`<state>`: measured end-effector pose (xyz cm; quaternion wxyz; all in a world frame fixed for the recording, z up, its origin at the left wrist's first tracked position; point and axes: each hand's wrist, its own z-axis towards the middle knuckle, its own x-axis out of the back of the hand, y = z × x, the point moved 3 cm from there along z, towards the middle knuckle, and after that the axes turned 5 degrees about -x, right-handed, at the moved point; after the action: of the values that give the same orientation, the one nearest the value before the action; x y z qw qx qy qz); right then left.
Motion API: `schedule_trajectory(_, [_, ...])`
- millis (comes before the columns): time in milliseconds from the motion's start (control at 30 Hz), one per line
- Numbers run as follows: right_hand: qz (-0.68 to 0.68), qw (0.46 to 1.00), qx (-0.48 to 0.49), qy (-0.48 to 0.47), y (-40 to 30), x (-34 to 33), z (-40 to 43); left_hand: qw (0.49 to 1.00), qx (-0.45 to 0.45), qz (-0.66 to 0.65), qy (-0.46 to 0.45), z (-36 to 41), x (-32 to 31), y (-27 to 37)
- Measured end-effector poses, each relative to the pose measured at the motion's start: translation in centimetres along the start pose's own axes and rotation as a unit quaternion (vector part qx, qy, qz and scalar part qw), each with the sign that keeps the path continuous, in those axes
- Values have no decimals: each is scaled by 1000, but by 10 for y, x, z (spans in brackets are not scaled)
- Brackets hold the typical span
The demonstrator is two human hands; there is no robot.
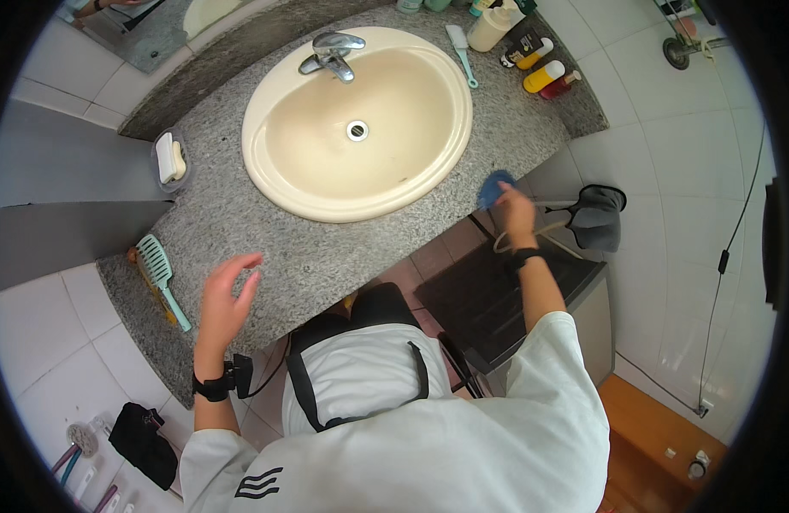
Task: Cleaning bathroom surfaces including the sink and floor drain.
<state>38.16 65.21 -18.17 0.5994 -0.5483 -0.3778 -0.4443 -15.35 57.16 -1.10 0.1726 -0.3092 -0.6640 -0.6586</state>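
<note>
An oval cream sink basin [365, 131] with a chrome faucet [333, 54] is set in a grey granite counter [343, 256]. My right hand [515, 208] is at the counter's front right edge, its fingers at a round blue item [495, 188] that looks like a cloth or scrubber; whether they grip it cannot be told. Over the left part of the counter, my left hand [231, 295] is held with thumb and fingers apart and nothing between them. A mint-green hairbrush [160, 266] lies left of it.
A soap dish [170, 160] sits left of the basin. Bottles [543, 75] and a pale-headed brush [461, 54] stand or lie at the back right. Below the counter's right side is a dark-topped cabinet [477, 301]. A grey cloth item [596, 218] hangs by the tiled wall.
</note>
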Motion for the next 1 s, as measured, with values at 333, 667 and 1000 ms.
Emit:
schedule_trajectory(333, [595,723,-346,-58,-141,41,30,931,74,-345,-98,25,-38,-17])
schedule_trajectory(667, [529,730,-123,-416,-264,28,47,799,144,-555,-183,129,-118,3])
schedule_trajectory(1000, [592,763,-184,-185,-211,79,179,764,237,-600,26,195,-96,-73])
